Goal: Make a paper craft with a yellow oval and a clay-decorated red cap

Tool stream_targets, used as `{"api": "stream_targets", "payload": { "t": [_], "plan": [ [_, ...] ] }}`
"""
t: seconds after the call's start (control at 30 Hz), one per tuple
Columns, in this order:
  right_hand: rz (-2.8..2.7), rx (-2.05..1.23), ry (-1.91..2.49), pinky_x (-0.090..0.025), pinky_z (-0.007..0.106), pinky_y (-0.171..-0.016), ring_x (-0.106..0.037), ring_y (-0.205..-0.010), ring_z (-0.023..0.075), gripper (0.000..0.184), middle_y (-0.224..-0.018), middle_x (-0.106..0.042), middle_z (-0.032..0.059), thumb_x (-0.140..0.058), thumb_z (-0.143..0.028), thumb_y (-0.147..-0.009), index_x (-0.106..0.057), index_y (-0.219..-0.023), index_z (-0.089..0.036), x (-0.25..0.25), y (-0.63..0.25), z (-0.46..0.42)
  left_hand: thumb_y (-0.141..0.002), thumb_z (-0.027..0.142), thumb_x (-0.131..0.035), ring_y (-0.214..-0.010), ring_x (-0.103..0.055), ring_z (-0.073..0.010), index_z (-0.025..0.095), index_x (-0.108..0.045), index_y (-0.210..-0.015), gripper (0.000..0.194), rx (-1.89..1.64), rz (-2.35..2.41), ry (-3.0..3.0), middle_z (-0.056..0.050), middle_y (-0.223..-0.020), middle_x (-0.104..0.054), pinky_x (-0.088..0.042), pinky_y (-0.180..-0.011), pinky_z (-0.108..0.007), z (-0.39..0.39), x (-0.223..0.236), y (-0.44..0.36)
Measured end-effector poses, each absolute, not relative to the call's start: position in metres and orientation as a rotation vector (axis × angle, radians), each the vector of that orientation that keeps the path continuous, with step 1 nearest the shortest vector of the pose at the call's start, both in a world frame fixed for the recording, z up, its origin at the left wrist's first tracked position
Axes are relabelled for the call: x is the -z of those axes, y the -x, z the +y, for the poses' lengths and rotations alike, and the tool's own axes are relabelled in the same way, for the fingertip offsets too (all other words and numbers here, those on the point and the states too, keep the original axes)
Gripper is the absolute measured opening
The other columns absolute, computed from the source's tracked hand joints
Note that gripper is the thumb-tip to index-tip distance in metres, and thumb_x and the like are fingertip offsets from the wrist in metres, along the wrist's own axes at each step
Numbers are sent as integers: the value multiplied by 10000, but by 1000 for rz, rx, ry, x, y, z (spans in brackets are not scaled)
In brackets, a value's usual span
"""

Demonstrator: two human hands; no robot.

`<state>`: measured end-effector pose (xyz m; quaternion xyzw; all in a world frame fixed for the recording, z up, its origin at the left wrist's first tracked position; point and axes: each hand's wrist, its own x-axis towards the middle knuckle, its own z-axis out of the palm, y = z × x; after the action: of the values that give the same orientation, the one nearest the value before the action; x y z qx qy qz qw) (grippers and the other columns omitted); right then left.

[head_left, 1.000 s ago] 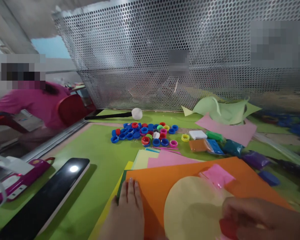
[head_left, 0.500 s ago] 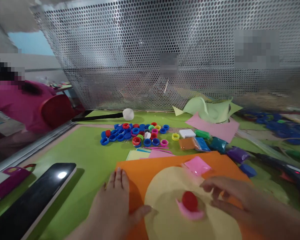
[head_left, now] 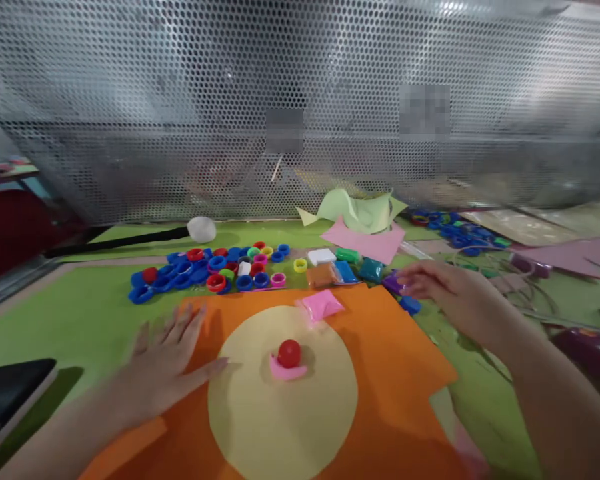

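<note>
My left hand (head_left: pixel 167 357) lies open with spread fingers on the orange paper sheet (head_left: pixel 395 360), its thumb at the edge of a pale yellow paper circle (head_left: pixel 285 433). A red ball (head_left: pixel 289 353) rests on the circle, against a curved pink piece (head_left: pixel 287 372). Above them is a pink clay packet (head_left: pixel 323 305). My right hand (head_left: pixel 450 297) reaches over the right side, fingers loosely bent and apart. Its fingertips are beside a purple packet (head_left: pixel 393 283); whether they touch it I cannot tell. A blue piece (head_left: pixel 410 305) is just below those fingers.
Several bottle caps and rings (head_left: pixel 220 267) lie behind the sheet. White (head_left: pixel 321 257), brown (head_left: pixel 321 275) and teal (head_left: pixel 371 269) packets stand right of them. Curled green paper (head_left: pixel 355 210) sits before a perforated metal panel (head_left: pixel 230 133). A phone (head_left: pixel 15 393) is at left, cables (head_left: pixel 525 293) at right.
My view has turned right. My right hand has moved away from the circle, outward to the purple packet. The left hand stays on the orange sheet, fingers more spread.
</note>
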<state>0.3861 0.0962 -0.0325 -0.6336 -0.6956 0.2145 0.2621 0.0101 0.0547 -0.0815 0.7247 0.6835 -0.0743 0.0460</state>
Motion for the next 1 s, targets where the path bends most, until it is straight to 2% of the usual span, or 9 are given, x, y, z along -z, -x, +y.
{"api": "stream_targets", "payload": {
  "t": [0.17, 0.27, 0.43, 0.53, 0.6, 0.67, 0.8, 0.9, 1.0],
  "plan": [
    [-1873, -485, 1690, -514, 315, -728, -640, -819, 182, 265, -929, -641, 80, -267, -201, -813, -509, -921, -199, 32, -379, 99, -768, 643, -388, -1330, -84, -315, 221, -80, -1392, 814, 69, 1524, -2614, -67, -1463, -94, -135, -1058, -534, 44, 90, -39],
    [-1980, -405, 1728, -495, 336, -722, -624, -847, 211, 242, -912, -653, 57, -335, -191, -782, -552, -888, -213, 33, -383, 99, -773, 634, -393, -1327, -117, -314, 262, -70, -1382, 783, 123, 1378, -2655, -43, -1461, -83, -181, -1056, -520, 37, 99, -45],
    [-2077, -301, 1913, -439, 313, -454, -577, -486, 205, 148, -545, -605, 38, -425, -154, -693, -555, -641, -201, 46, -412, 106, -761, 622, -434, -1312, -191, -316, 324, -90, -1352, 746, 140, 1431, -2649, -7, -1445, -121, -199, -1063, -474, 30, 110, -20],
    [-2108, -261, 1952, -408, 275, -392, -560, -428, 177, 176, -521, -594, 27, -408, -141, -713, -571, -675, -197, 51, -418, 108, -752, 613, -458, -1301, -225, -312, 351, -88, -1332, 737, 108, 1473, -2652, 10, -1435, -154, -179, -1071, -449, 32, 113, -9],
    [-2141, -202, 1902, -463, 298, -482, -609, -548, 201, 197, -642, -638, 58, -394, -164, -759, -589, -766, -190, 52, -408, 107, -762, 601, -451, -1302, -209, -318, 352, -70, -1330, 728, 145, 1430, -2638, 12, -1435, -137, -179, -1069, -452, 35, 111, -10],
    [-2206, -150, 1778, -495, 338, -675, -624, -788, 230, 228, -880, -654, 94, -383, -199, -809, -580, -923, -180, 52, -387, 105, -788, 589, -419, -1311, -163, -319, 352, -47, -1337, 704, 198, 1394, -2609, 12, -1440, -93, -174, -1065, -475, 38, 106, -18],
    [-2443, -151, 1427, -365, 342, -979, -417, -1188, 209, 410, -1292, -468, 67, -431, -270, -845, -416, -1246, -187, 63, -335, 98, -826, 592, -331, -1326, -47, -307, 320, 2, -1354, 680, 235, 1402, -2547, -9, -1449, -23, -149, -1052, -533, 36, 89, -42],
    [-2547, -134, 1289, -292, 405, -1033, -283, -1279, 231, 489, -1376, -370, 65, -437, -253, -846, -339, -1320, -189, 78, -314, 98, -838, 582, -313, -1325, -10, -300, 284, 27, -1353, 685, 206, 1389, -2477, -32, -1448, 2, -118, -1054, -538, 33, 77, -54],
    [-2563, -108, 1274, -350, 439, -987, -381, -1219, 256, 454, -1322, -433, 109, -419, -238, -845, -378, -1294, -180, 91, -313, 105, -838, 568, -335, -1323, 6, -292, 239, 5, -1357, 703, 191, 1329, -2377, -65, -1441, 22, -101, -1052, -534, 36, 65, -53]
  ]
}}
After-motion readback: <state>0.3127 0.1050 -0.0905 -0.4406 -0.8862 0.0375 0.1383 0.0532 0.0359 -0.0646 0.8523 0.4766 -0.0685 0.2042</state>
